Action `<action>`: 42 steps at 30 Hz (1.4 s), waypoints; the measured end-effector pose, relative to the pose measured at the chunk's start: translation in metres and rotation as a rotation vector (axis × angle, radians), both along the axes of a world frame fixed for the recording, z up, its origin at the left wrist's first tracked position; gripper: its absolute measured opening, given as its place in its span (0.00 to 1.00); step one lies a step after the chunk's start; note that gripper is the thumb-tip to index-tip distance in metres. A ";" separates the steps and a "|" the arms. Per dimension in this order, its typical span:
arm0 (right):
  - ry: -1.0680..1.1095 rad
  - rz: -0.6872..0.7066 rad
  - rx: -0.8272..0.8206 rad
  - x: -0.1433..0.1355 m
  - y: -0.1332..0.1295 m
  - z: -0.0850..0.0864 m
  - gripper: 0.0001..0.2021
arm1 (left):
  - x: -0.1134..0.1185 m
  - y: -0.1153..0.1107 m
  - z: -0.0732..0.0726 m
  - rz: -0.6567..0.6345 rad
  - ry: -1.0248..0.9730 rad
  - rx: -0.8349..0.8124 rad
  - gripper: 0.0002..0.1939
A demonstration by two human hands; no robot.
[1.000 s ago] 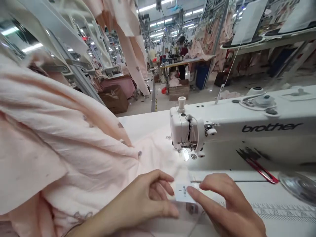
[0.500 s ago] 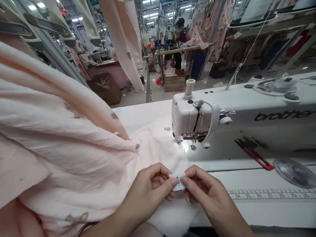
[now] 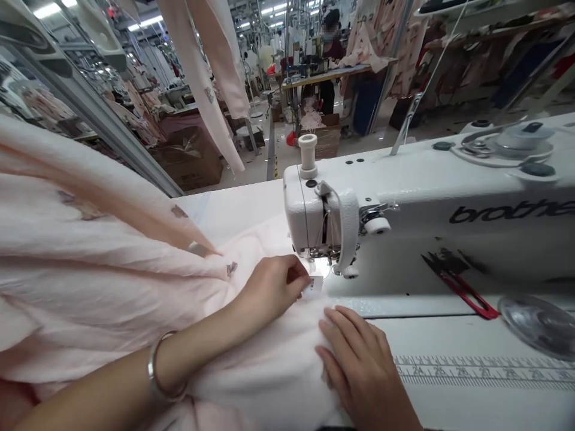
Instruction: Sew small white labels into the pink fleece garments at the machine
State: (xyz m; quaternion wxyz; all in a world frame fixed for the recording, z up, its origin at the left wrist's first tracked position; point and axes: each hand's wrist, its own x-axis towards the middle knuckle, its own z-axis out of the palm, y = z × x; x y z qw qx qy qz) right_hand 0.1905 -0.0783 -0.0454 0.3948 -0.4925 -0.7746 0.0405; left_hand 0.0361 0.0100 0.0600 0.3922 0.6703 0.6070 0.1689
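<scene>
My left hand (image 3: pixel 272 288), with a bangle (image 3: pixel 155 365) on the wrist, pinches a small white label (image 3: pixel 316 285) between thumb and finger. The label lies at the edge of pale pink fleece fabric (image 3: pixel 265 365), just in front of the needle area of a white sewing machine (image 3: pixel 404 197). On the right edge of the same fabric rests my right hand (image 3: pixel 362 356), fingers extended over it and slightly apart. The machine's light shines on the spot beside the label. Bunched fabric with small printed motifs spreads to the left.
Red-handled snips (image 3: pixel 462 290) lie under the machine arm, near a clear round dish (image 3: pixel 536 326). A printed ruler scale (image 3: pixel 471 371) runs along the table front. Pink pieces (image 3: pixel 202 78) hang overhead. Farther back a person (image 3: pixel 331 45) is at another workstation.
Both hands held the label in front of the machine. Now the left hand has carried it forward to the needle area, while the right has let go and moved onto the fabric. The view shifted slightly.
</scene>
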 end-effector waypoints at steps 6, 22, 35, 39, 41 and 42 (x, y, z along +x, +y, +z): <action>0.004 0.018 -0.112 0.003 0.021 0.014 0.10 | 0.005 0.008 -0.039 0.060 -0.022 -0.088 0.11; -0.081 0.031 -0.086 0.003 0.030 0.011 0.19 | 0.004 0.009 -0.049 0.073 -0.078 -0.047 0.05; -0.125 0.024 -0.098 0.003 0.029 0.012 0.19 | 0.003 0.007 -0.049 0.013 0.059 0.063 0.05; -0.157 0.017 -0.130 0.002 0.029 0.013 0.19 | -0.006 -0.007 -0.040 -0.122 0.277 0.284 0.10; -0.160 0.019 -0.166 0.002 0.028 0.012 0.20 | -0.012 -0.016 -0.038 -0.302 0.341 0.441 0.12; -0.159 0.021 -0.182 0.002 0.028 0.011 0.20 | -0.014 -0.020 -0.039 -0.408 0.362 0.517 0.13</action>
